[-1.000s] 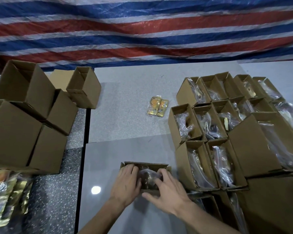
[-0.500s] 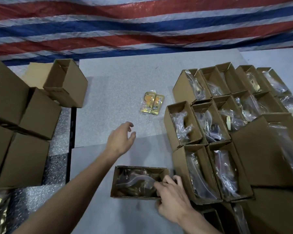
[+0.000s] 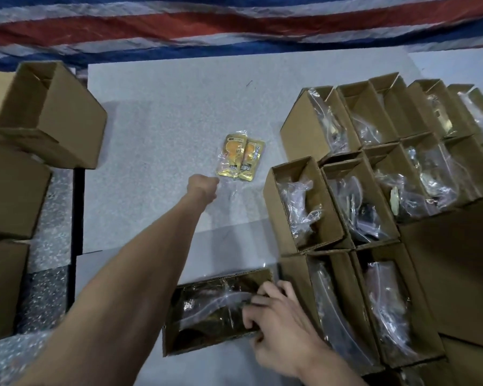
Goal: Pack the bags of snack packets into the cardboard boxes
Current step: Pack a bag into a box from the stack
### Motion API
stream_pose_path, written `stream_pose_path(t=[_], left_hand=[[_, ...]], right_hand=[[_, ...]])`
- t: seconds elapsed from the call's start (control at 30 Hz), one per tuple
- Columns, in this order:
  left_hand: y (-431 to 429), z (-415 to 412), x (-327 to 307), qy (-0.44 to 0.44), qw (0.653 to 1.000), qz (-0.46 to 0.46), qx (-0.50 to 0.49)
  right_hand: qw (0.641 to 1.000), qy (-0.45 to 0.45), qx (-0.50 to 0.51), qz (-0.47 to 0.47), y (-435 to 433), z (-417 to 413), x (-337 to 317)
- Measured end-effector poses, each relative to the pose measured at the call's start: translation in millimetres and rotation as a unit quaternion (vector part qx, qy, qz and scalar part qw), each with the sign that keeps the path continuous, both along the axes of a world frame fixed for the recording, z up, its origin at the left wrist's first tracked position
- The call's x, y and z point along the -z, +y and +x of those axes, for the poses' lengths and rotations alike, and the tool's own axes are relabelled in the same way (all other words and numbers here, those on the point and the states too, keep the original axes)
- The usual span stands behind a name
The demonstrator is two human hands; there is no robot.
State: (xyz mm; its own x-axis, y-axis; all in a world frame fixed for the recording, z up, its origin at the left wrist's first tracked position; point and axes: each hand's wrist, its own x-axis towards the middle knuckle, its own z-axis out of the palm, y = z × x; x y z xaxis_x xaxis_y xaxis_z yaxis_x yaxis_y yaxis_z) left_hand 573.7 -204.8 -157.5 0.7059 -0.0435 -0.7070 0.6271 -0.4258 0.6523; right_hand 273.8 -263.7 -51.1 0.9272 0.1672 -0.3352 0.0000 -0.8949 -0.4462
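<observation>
Gold snack packets (image 3: 240,156) lie mid-frame on the counter (image 3: 156,121); left hand (image 3: 202,188) reaches them, grip unclear. Right hand (image 3: 279,321), fingers curled, holds the lower-centre box (image 3: 215,310). Slippery film could slide away.

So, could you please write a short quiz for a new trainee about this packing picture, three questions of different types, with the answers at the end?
1. True or false: the left hand is reaching toward the small bag of snack packets that lies alone on the grey table.
2. Where does the right hand rest? A) on the empty box at far left, B) at the right end of the near box, C) flat on the table.
3. Fill in: the boxes on the right hold clear ____ bags.

Key: 1 true; 2 B; 3 plastic.
</observation>
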Motion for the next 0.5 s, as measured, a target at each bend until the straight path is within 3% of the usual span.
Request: stream_pose_path(t=[0.23, 0.37, 0.5], left_hand=[[-20, 21, 13, 0.042, 0.996, -0.034, -0.077], [-20, 20, 10, 0.052, 0.997, 0.003, -0.060], [-13, 9, 1, 0.050, 0.997, -0.027, -0.048]], right_hand=[[0.999, 0.034, -0.006, 0.014, -11, 23, -1], [0.999, 0.036, -0.013, 0.018, -12, 27, 2], [0.999, 0.035, -0.013, 0.019, -12, 28, 5]])
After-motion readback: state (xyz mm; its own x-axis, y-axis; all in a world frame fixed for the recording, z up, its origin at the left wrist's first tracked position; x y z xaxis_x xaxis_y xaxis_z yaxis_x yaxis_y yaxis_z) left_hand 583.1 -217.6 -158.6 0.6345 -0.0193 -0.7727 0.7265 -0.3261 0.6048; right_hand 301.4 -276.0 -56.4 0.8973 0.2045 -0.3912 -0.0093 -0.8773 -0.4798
